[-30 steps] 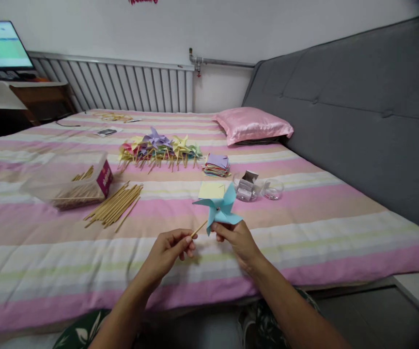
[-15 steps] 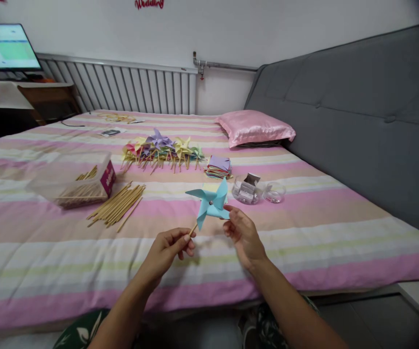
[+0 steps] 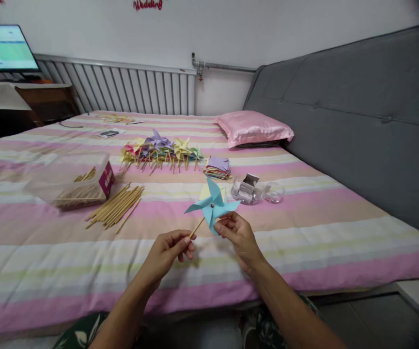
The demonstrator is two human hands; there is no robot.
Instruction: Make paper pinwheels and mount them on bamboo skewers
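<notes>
The left hand (image 3: 167, 252) has its grip pinched tight on the thin wooden stick (image 3: 196, 228), holding it out over the near part of the striped bed (image 3: 31, 261), and up at the stick's tip sits the blue pinwheel (image 3: 211, 205). Look at the blades: half a second ago they stood at a different angle, and a second ago the wheel hung lower and further right, so it has turned on its pin. The right hand (image 3: 239, 236), which had drawn off a little, is back with its fingertips closed on the lower right blade. From that I'd judge the wheel spins freely on the stick. Room to move is generous: the bed's near edge runs just below both wrists, with bare striped cover on either side of the hands. Further off, the loose bundle of sticks (image 3: 116, 205) and the clear box (image 3: 74, 182) lie to the left, the heap of finished pinwheels (image 3: 160, 149) at centre, the paper stack (image 3: 218, 166) and small clear jars (image 3: 256, 190) to the right, all well apart from the hands.
</notes>
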